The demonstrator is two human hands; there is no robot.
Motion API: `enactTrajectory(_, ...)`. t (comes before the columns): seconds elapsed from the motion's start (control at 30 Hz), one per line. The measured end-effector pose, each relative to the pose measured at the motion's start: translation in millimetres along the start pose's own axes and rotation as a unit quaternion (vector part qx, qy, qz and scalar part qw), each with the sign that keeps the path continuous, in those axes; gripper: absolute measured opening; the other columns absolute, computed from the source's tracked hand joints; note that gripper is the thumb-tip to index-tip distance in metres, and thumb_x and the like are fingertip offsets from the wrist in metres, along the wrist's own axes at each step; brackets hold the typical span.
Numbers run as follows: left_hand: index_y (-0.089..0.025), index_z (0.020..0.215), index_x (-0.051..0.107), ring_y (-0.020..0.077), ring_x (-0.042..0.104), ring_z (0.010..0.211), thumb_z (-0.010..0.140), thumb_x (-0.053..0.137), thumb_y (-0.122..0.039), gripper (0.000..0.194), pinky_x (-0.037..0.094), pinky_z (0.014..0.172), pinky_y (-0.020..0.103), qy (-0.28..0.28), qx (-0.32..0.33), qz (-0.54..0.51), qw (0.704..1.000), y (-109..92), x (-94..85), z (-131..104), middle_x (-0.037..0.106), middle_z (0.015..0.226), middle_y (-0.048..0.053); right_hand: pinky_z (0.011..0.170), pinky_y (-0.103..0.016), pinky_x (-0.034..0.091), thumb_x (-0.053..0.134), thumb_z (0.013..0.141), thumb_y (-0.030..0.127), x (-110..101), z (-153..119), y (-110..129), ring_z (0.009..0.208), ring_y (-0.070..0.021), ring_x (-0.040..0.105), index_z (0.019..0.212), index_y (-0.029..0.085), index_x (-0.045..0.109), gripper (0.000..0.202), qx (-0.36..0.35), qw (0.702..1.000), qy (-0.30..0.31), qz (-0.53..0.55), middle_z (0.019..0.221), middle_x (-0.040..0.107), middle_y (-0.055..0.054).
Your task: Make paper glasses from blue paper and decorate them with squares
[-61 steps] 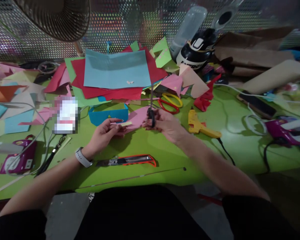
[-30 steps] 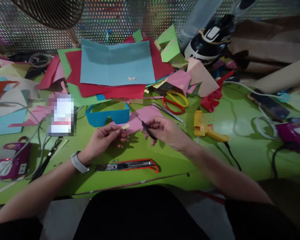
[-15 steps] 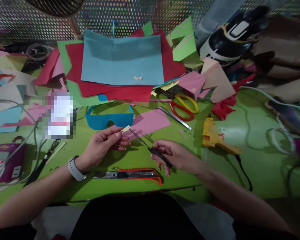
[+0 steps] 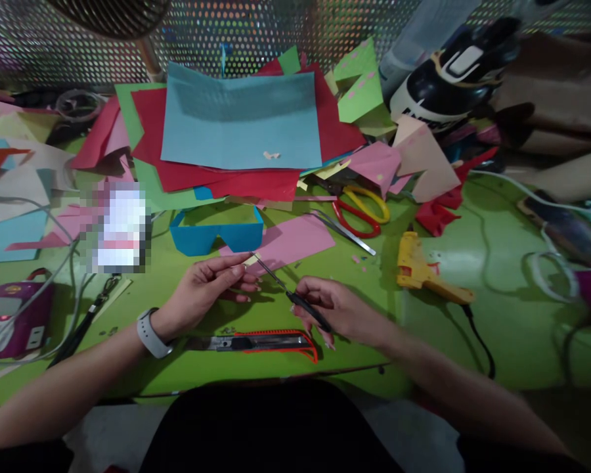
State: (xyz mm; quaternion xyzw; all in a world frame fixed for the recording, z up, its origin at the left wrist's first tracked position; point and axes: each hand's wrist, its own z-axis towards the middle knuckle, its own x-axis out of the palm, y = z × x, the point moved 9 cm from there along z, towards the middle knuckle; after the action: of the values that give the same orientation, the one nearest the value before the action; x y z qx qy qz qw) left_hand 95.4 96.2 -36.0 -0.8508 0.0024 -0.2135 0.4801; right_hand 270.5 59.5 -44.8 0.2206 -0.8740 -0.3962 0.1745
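My left hand [image 4: 214,282], with a pale watch band on the wrist, pinches a small pale yellow piece of paper [image 4: 251,261]. My right hand [image 4: 329,303] is closed round the black handles of a pair of scissors [image 4: 308,310]. The thin blades point up and left, and their tips meet the yellow paper at my left fingertips. Just beyond lies a pink sheet of paper [image 4: 300,242]. Blue paper glasses [image 4: 217,236] stand behind my left hand. An orange box cutter [image 4: 270,342] lies on the table between my forearms.
On the green table [image 4: 364,355], a yellow glue gun [image 4: 426,270] lies to the right. Tweezers [image 4: 349,236] and red-and-yellow-handled scissors [image 4: 362,211] lie beyond the pink sheet. Blue paper [image 4: 241,121] tops a stack at the back. A pixelated phone [image 4: 121,226] and cables are left.
Both hands have shifted slightly, with the yellow paper now lower and turned at the scissor tips. The right hand and scissors have moved a little left. The view has shifted slightly.
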Motion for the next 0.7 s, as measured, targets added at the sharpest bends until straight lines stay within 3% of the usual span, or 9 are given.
enactTrajectory(0.47,-0.019,0.129,0.068,0.0170,0.075,0.086,0.089,0.073,-0.037,0.044,0.063,0.070,0.026,0.004,0.004,0.006,1.000,1.0,3.2,-3.5,0.077,0.098,0.008,0.030,-0.018,0.038,0.084,0.068,0.052,3.0,0.0,-0.4,0.041,-0.0054,0.042,0.079,0.023,0.045,0.050,0.006,1.000,-0.015,0.013,0.059,0.050,0.009)
enactTrajectory(0.7,-0.019,0.132,0.066,0.0162,0.074,0.082,0.090,0.072,-0.037,0.047,0.063,0.069,0.026,0.004,-0.002,0.013,1.000,1.0,4.7,-5.0,0.077,0.094,0.008,0.031,-0.017,0.036,0.083,0.068,0.056,1.2,-0.4,-3.1,0.046,-0.0067,0.043,0.080,0.023,0.046,0.051,-0.002,1.000,-0.018,0.011,0.062,0.050,0.008)
